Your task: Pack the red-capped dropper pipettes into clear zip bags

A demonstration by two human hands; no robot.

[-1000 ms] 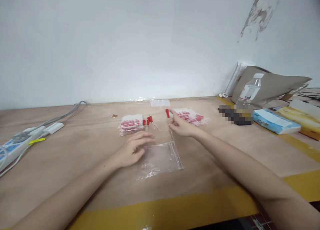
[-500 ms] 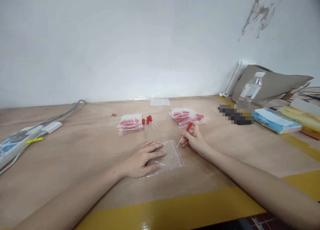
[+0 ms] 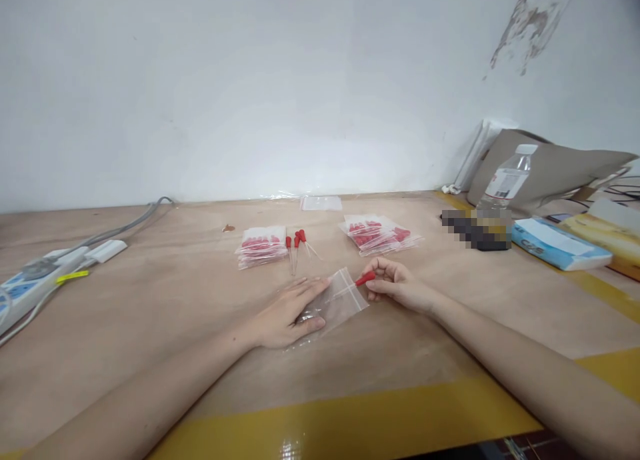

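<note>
My left hand [image 3: 293, 313] rests on a clear zip bag [image 3: 345, 303], thumb and fingers spread over its left part. The bag's zip edge faces right. My right hand [image 3: 395, 285] pinches a dropper [image 3: 365, 278] by its red rubber bulb. The dropper's thin clear tube points left, past the bag's mouth, and appears to be inside it. Beyond the hands lie several loose droppers [image 3: 296, 241] with red bulbs. Left of these is a stack of filled bags [image 3: 261, 248] with red bulbs showing through. A looser pile of filled bags [image 3: 377, 235] lies behind my right hand.
Flat empty bags [image 3: 321, 203] lie by the wall. On the left are a power strip [image 3: 35, 283] and grey cable [image 3: 130, 221]. At right stand a water bottle [image 3: 507, 180], a tissue pack [image 3: 560, 243] and a grey bag [image 3: 555, 170]. Yellow tape [image 3: 350, 417] lines the table's front edge.
My right hand has lowered and turned the dropper flatter, bringing its tube over from the bag's edge to within its outline. The bag's mouth has shifted and its film has puckered.
</note>
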